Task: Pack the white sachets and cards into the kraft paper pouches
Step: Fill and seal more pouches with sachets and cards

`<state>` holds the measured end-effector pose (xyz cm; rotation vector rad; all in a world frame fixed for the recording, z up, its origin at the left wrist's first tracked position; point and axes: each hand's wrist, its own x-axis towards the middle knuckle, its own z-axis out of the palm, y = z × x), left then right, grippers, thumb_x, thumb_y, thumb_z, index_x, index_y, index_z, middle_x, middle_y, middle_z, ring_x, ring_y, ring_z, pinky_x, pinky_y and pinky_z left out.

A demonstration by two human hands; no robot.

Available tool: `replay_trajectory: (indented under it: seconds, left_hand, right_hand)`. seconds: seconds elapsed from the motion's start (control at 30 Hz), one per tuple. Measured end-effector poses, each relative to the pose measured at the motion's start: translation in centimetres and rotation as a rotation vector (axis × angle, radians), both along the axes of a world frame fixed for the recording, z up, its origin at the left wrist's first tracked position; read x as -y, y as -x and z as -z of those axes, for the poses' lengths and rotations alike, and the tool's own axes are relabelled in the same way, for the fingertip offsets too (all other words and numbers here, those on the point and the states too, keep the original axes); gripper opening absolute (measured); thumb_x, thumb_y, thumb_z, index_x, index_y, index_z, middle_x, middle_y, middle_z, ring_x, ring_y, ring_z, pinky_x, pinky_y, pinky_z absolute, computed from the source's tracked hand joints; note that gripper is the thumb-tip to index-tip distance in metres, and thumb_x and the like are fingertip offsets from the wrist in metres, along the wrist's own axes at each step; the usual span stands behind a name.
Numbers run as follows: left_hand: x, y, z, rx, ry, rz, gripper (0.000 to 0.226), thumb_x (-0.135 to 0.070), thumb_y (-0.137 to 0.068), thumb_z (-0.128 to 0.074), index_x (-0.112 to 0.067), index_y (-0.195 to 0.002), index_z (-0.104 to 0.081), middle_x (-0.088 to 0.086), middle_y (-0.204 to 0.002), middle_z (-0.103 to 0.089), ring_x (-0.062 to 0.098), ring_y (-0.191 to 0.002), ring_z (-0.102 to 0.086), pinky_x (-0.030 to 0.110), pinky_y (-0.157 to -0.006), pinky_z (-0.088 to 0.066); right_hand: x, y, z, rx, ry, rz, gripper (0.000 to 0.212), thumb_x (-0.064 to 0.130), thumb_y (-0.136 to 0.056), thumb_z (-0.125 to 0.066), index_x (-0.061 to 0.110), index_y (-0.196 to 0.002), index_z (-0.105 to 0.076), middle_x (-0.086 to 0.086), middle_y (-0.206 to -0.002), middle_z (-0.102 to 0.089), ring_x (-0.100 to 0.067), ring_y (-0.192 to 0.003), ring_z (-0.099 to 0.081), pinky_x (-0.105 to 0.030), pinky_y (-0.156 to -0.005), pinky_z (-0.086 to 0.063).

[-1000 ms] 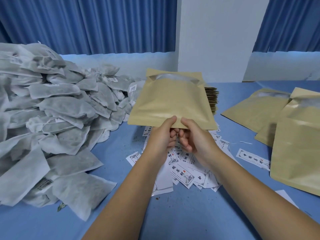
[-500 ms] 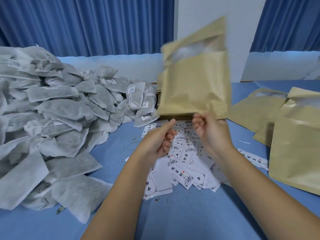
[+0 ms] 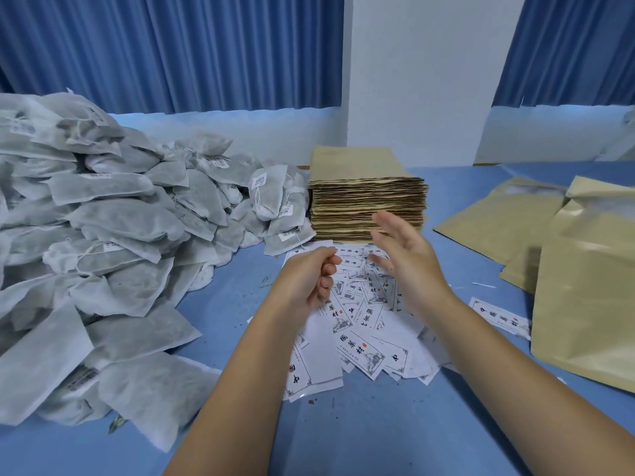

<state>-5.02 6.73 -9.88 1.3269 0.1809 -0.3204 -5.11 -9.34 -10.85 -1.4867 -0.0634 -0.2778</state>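
Blue desk (image 3: 343,441), curtains (image 3: 171,53) behind. Grips empty: left hand (image 3: 305,283) curled, right hand (image 3: 405,259) spread wide. Probably best to peel just the top pouch (image 3: 354,163) off the stack (image 3: 367,207), thumbing its edge.

Heap of white sachets (image 3: 103,242): cut off by the left edge; label print (image 3: 260,182) too small to read. Kraft pouches (image 3: 584,297) at right: cut off by the right edge. Right hand (image 3: 403,255): fingertips motion-blurred, hiding part of the pouch stack (image 3: 364,197). Left hand (image 3: 305,283): curled fingers hide the palm, so any contents cannot be told. Cards (image 3: 360,338): partly covered by both hands and forearms.
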Motion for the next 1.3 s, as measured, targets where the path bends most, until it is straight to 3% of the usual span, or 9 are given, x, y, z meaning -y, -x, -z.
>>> replay_trajectory:
  seconds: [0.27,0.33,0.4,0.53,0.7,0.9,1.0,1.17,1.3]
  left_hand:
    - [-0.5,-0.6,-0.4,-0.016,0.014,-0.037,0.026,-0.022,-0.095,-0.055,-0.014,-0.071,-0.056,-0.008,-0.051,-0.043,0.005,-0.038,-0.033,0.015,-0.035,-0.026]
    - [-0.7,-0.8,-0.6,-0.018,0.021,-0.051,0.025,-0.021,-0.095,-0.055,-0.014,-0.071,-0.056,-0.008,-0.052,-0.043,0.005,-0.038,-0.032,0.015,-0.035,-0.026]
    - [-1.0,-0.9,-0.7,-0.020,0.019,-0.076,0.026,-0.021,-0.095,-0.055,-0.014,-0.070,-0.056,-0.008,-0.051,-0.043,0.005,-0.038,-0.032,0.015,-0.035,-0.025]
    - [-1.7,-1.3,-0.9,-0.018,0.046,-0.125,0.027,-0.020,-0.096,-0.054,-0.014,-0.069,-0.056,-0.007,-0.051,-0.043,0.005,-0.038,-0.032,0.015,-0.035,-0.025]
    - [-2.0,-1.5,-1.0,0.012,0.034,-0.145,0.027,-0.020,-0.095,-0.055,-0.014,-0.069,-0.056,-0.008,-0.051,-0.043,0.005,-0.038,-0.033,0.015,-0.035,-0.026]
    - [-1.6,-1.4,-0.7,0.125,-0.128,-0.192,0.021,-0.030,-0.095,-0.057,-0.014,-0.083,-0.065,-0.007,-0.068,-0.061,0.006,-0.049,-0.045,0.017,-0.041,-0.035]
    - [-1.0,-1.1,-0.7,0.144,-0.129,-0.148,0.022,-0.032,-0.100,-0.048,-0.016,-0.094,-0.063,-0.004,-0.087,-0.069,0.007,-0.058,-0.060,0.018,-0.047,-0.044]
    - [-0.5,-0.5,-0.4,0.186,-0.070,-0.032,0.028,-0.035,-0.103,-0.041,-0.014,-0.093,-0.058,-0.002,-0.075,-0.064,0.008,-0.056,-0.066,0.023,-0.055,-0.053]
    - [-0.2,-0.3,0.2,0.160,-0.035,0.033,0.023,-0.037,-0.099,-0.047,-0.021,-0.110,-0.060,0.004,-0.093,-0.071,0.015,-0.071,-0.073,0.029,-0.062,-0.058]
  right_hand:
    - [-0.6,-6.0,-2.4,0.087,0.681,0.199,0.055,0.007,-0.095,-0.048,0.019,-0.148,-0.036,0.003,-0.151,-0.037,-0.010,-0.111,-0.053,-0.023,-0.103,-0.041]
    - [-0.7,-8.5,-3.4,0.104,0.927,0.211,0.061,0.004,-0.095,-0.045,0.013,-0.153,-0.025,-0.002,-0.161,-0.021,-0.020,-0.145,-0.025,-0.034,-0.119,-0.019]
    - [-0.8,-10.5,-4.0,0.065,1.111,0.194,0.065,0.005,-0.096,-0.045,0.011,-0.154,-0.017,-0.003,-0.163,-0.013,-0.022,-0.151,-0.005,-0.041,-0.120,-0.015]
    - [-1.2,-12.2,-4.2,0.055,1.397,0.287,0.052,0.018,-0.093,-0.053,0.011,-0.142,-0.036,-0.012,-0.140,-0.046,-0.032,-0.131,-0.037,-0.046,-0.103,-0.036]
    - [-1.2,-11.3,-4.0,0.282,1.552,0.469,0.026,0.009,-0.095,-0.049,0.012,-0.112,-0.068,-0.007,-0.110,-0.056,-0.029,-0.104,-0.048,-0.035,-0.081,-0.038]
    - [-3.1,-5.4,-2.7,0.406,1.423,0.305,0.023,0.018,-0.095,-0.052,0.017,-0.089,-0.074,0.000,-0.080,-0.051,-0.022,-0.077,-0.050,-0.029,-0.057,-0.034]
    - [-3.9,-2.5,-1.9,0.218,1.141,0.210,0.015,0.025,-0.090,-0.061,0.025,-0.086,-0.076,0.006,-0.082,-0.064,-0.017,-0.075,-0.059,-0.031,-0.064,-0.047]
    - [-4.7,0.2,-1.0,-0.051,0.556,0.139,0.013,0.022,-0.079,-0.076,0.021,-0.066,-0.075,0.010,-0.064,-0.070,-0.001,-0.057,-0.060,-0.019,-0.056,-0.045]
    - [-4.5,1.4,-1.2,-0.176,0.181,0.076,0.011,0.014,-0.079,-0.077,0.011,-0.069,-0.075,-0.001,-0.066,-0.073,-0.008,-0.056,-0.062,-0.020,-0.053,-0.051]
